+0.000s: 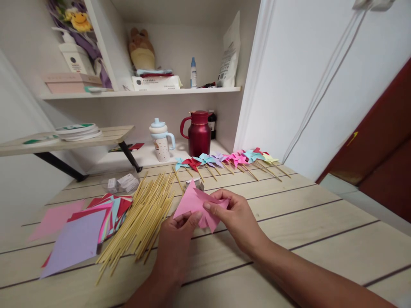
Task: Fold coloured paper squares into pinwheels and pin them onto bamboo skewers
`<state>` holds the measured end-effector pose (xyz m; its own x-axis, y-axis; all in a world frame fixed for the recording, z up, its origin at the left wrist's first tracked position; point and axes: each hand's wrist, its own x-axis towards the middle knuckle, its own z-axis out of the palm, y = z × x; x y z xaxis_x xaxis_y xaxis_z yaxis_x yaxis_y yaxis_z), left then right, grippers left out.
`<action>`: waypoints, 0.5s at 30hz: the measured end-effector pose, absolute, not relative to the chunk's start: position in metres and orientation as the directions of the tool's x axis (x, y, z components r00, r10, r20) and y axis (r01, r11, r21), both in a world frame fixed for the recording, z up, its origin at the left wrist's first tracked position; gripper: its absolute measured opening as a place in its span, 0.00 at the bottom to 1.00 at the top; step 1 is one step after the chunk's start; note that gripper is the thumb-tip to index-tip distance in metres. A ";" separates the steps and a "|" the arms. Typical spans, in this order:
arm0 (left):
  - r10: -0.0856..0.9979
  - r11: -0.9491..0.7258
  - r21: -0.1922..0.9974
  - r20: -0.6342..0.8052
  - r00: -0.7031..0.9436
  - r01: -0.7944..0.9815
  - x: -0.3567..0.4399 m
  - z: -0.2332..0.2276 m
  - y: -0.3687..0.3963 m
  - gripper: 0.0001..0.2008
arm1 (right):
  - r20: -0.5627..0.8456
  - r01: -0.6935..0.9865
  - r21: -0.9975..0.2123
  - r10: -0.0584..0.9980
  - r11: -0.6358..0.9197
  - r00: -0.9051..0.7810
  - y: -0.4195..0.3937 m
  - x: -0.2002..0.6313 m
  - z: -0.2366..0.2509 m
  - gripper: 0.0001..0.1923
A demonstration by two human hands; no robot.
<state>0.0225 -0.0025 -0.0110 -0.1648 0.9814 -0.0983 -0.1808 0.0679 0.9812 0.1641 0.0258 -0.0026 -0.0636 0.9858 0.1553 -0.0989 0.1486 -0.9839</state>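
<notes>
Between 2 hands just above the pale wooden tabletop (pixel 314 222), a folded pink paper square (pixel 192 202) is pinched: left hand (pixel 177 239) at its near edge, right hand (pixel 236 218) gripping flaps on its right. Thin bamboo sticks (pixel 144 214) lie just left, pointing away.

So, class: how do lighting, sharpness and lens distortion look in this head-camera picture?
Head view: soft, even light, no harsh glare; faint shadows under the left hand and right hand holding the pink paper; wide-angle lens bends the table planks and walls; forearms at the bottom edge look slightly soft.
</notes>
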 end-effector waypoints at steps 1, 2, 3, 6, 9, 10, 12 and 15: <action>0.982 0.061 0.982 -0.092 -0.167 -0.179 0.023 -0.011 -0.002 0.11 | 0.143 -0.111 -0.985 0.988 0.135 -0.064 0.026 0.164 -0.003 0.13; 0.984 0.055 0.980 -0.085 -0.159 -0.189 0.023 -0.012 -0.002 0.11 | 0.134 -0.132 -0.983 0.989 0.124 -0.068 0.026 0.165 -0.004 0.13; 0.987 0.047 0.976 -0.078 -0.139 -0.212 0.023 -0.013 -0.001 0.11 | 0.126 -0.162 -0.980 0.989 0.113 -0.072 0.027 0.165 -0.005 0.13; 0.999 0.013 0.948 -0.029 -0.045 -0.319 0.025 -0.017 0.000 0.17 | 0.107 -0.266 -0.960 0.992 0.085 -0.067 0.028 0.165 -0.007 0.15; 1.000 -0.024 0.926 0.030 0.009 -0.377 0.026 -0.019 0.001 0.23 | 0.101 -0.326 -0.942 0.994 0.080 -0.049 0.029 0.164 -0.009 0.15; 0.999 -0.029 0.923 0.038 0.015 -0.384 0.027 -0.019 0.001 0.23 | 0.104 -0.333 -0.939 0.994 0.084 -0.044 0.029 0.163 -0.009 0.15; 0.999 -0.017 0.919 0.033 0.035 -0.393 0.027 -0.018 0.000 0.20 | 0.116 -0.335 -0.937 0.993 0.096 -0.039 0.029 0.163 -0.010 0.14; 0.999 0.018 0.930 -0.004 0.040 -0.368 0.027 -0.017 0.000 0.15 | 0.128 -0.319 -0.941 0.991 0.109 -0.040 0.029 0.162 -0.012 0.14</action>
